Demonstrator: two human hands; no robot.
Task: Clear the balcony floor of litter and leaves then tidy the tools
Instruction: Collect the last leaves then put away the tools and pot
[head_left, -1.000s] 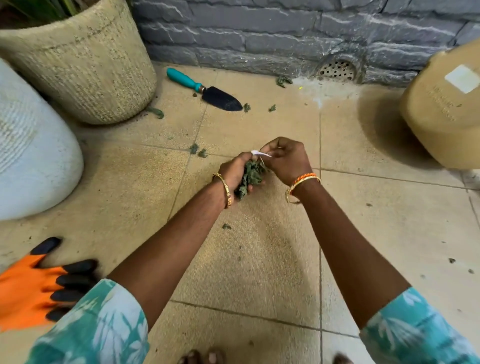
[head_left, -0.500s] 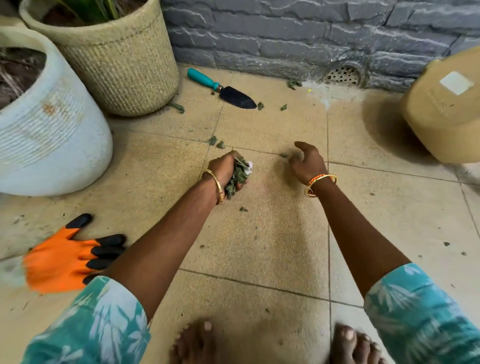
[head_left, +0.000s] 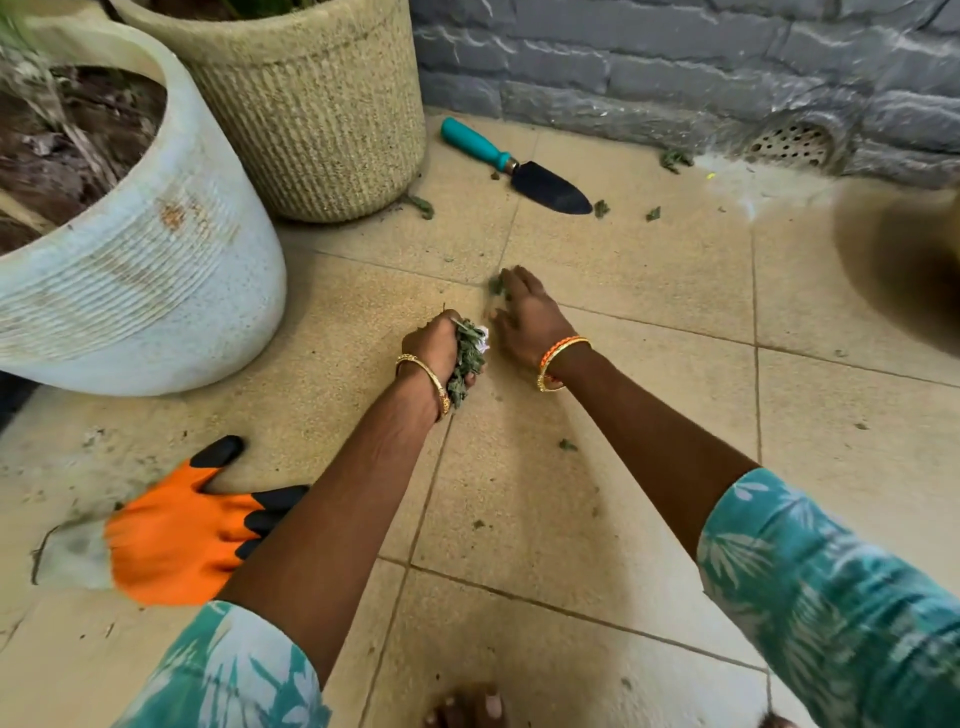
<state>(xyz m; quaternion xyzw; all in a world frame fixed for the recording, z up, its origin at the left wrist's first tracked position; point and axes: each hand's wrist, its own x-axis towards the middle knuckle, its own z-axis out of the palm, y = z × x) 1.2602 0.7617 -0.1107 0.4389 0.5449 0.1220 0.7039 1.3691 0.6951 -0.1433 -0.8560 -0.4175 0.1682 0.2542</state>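
A: Where were your hands at that moment?

B: Your left hand (head_left: 439, 345) was curled tight round a bunch of green leaves (head_left: 466, 358) with a scrap of white litter (head_left: 483, 332) tucked in at the top, held just above the tiled balcony floor (head_left: 649, 291). Your right hand (head_left: 524, 312) was down on the tile just beside it, fingers loosely spread over a small leaf scrap (head_left: 496, 285); whether that grip had closed on the scrap, I could not tell.

A: And what was lying about?

B: More leaf bits (head_left: 626, 210) lay near the tip of the teal-handled trowel (head_left: 514, 166), which lay flat on the floor close to the grey brick wall (head_left: 675, 62). Another clump (head_left: 675, 158) sat near the round drain grate (head_left: 792, 143). A small leaf (head_left: 567, 445) lay between your forearms. An orange glove with black fingertips (head_left: 182, 530) lay flat on the floor under your left arm, near the white ribbed planter (head_left: 156, 280). The beige ribbed planter (head_left: 322, 114) stood just behind that one.
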